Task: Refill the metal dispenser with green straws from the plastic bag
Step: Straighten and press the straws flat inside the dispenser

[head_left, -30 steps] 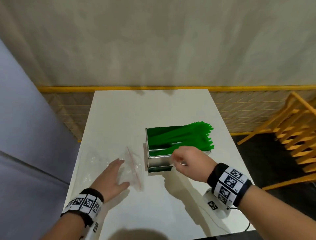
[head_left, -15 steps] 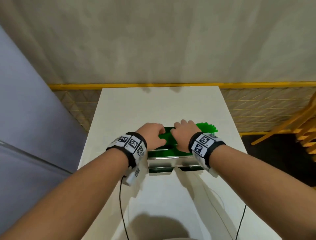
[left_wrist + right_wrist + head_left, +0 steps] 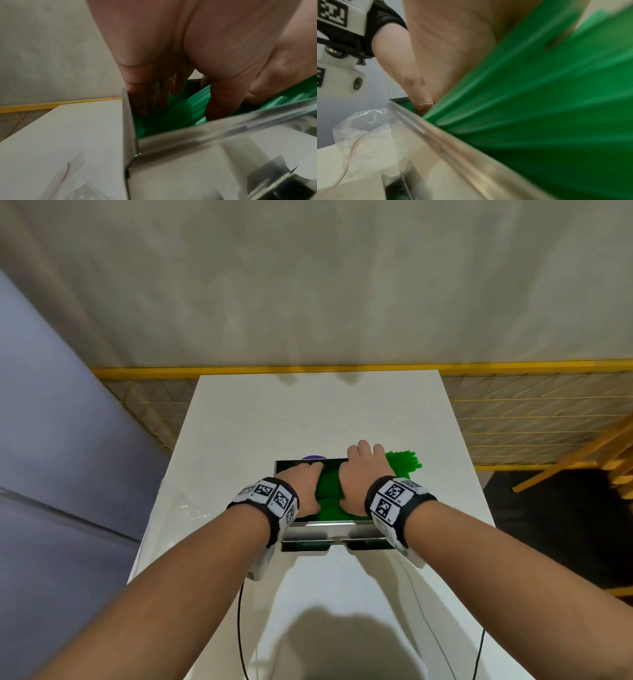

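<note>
The open metal dispenser stands mid-table, full of green straws whose ends stick out over its right rim. My left hand reaches into the left half, and its straight fingers press down on the straws beside the left wall. My right hand lies on the bundle's right half, with its knuckles bent over the far side of the straws. The clear plastic bag lies flat and empty on the table to the left of the dispenser.
A white table runs to a wall with a yellow rail. Something purple peeks out behind the dispenser. Orange wooden chair parts stand off the right edge. A grey panel borders the left side.
One second ago my left hand lay on the bag and my right was at the dispenser's front. Both hands have since moved onto the straws inside the dispenser and stay there.
</note>
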